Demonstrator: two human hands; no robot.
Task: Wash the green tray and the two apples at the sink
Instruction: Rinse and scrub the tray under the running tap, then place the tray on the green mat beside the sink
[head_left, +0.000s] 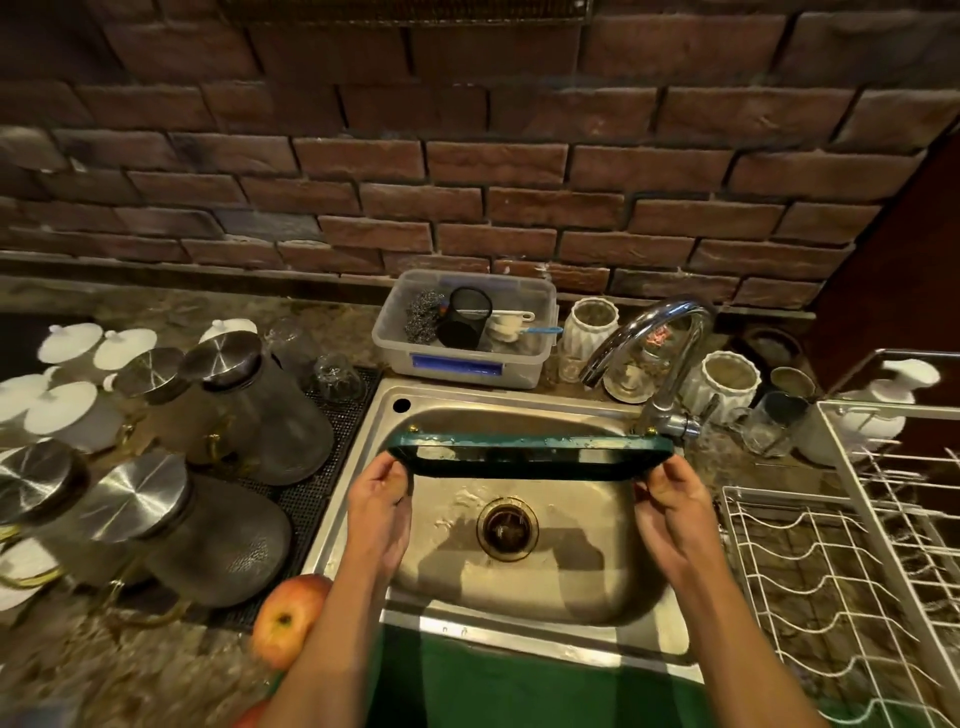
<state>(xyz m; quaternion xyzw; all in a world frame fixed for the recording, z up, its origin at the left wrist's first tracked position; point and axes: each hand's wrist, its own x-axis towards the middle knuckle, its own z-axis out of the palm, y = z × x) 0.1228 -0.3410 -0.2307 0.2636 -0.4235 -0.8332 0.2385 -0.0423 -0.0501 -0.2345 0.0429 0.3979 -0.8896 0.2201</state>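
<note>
We held the wet tray (530, 453) over the sink (358, 467), left hand (376, 512) and right hand (675, 512) gripping its ends; tray-wash step, probably racking at 3 o'clock next, apple (288, 618) waiting at 8 o'clock.

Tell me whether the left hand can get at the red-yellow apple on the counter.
Probably not yet: the left hand grips the green tray; the apple lies unobstructed beside that forearm.

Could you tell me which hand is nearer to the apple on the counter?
Left. The left hand grips the tray's left end, just up and right of the apple; the right hand grips the far end, across the sink.
</note>
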